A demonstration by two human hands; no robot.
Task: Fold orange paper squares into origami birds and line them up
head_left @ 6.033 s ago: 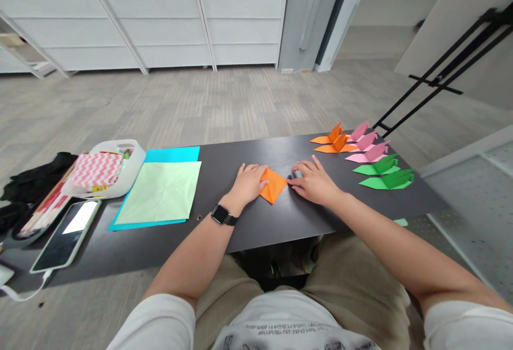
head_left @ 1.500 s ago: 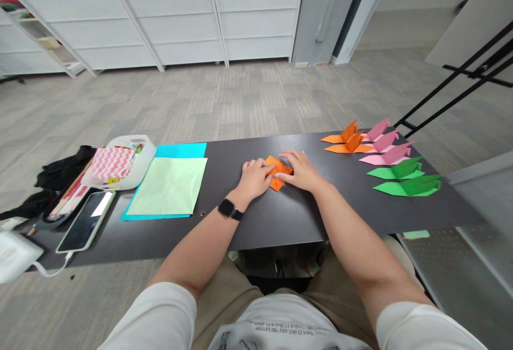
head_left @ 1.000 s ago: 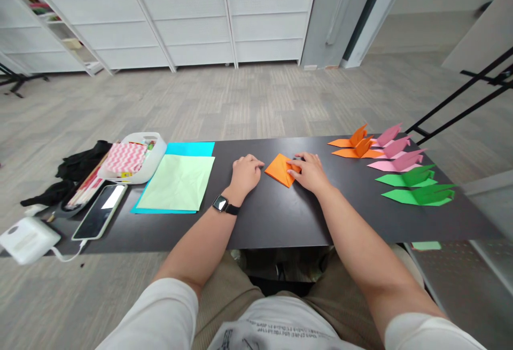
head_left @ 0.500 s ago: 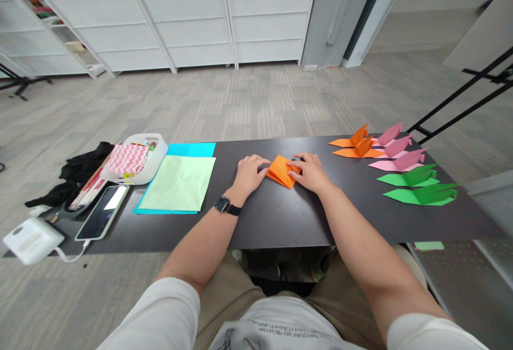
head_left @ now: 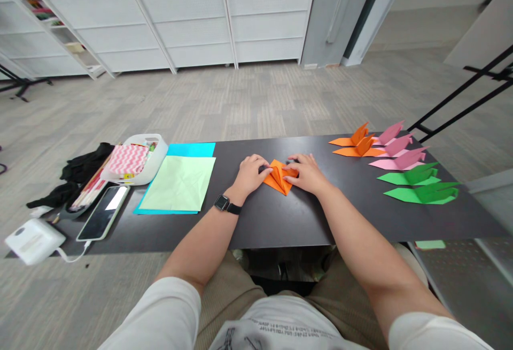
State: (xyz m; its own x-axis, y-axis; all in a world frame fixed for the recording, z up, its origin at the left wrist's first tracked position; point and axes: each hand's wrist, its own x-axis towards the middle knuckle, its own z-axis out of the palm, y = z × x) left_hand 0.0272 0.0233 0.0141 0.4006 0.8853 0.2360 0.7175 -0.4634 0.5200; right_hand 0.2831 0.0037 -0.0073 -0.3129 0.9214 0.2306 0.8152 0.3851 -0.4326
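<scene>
An orange origami paper [head_left: 279, 180], folded into a layered diamond with its flaps partly raised, lies on the dark table between my hands. My left hand [head_left: 251, 172] is closed on its left edge, thumb and fingertips pinching the paper. From the other side, my right hand [head_left: 308, 172] grips the right part, its thumb on the near flap and its fingers at the upper edge. The fingertips hide parts of both side corners.
Folded paper cranes in orange [head_left: 358, 149], pink [head_left: 401, 160] and green [head_left: 425, 194] stand at the right. Pale green sheets [head_left: 178, 183] lie on blue sheets [head_left: 192, 149]. Further left are a white basket [head_left: 158, 160], a phone [head_left: 103, 214] and a white charger [head_left: 34, 240] with a cable.
The orange paper has turned slightly and its flaps have spread, showing a raised fold in the middle. My fingers have shifted a little along its edges.
</scene>
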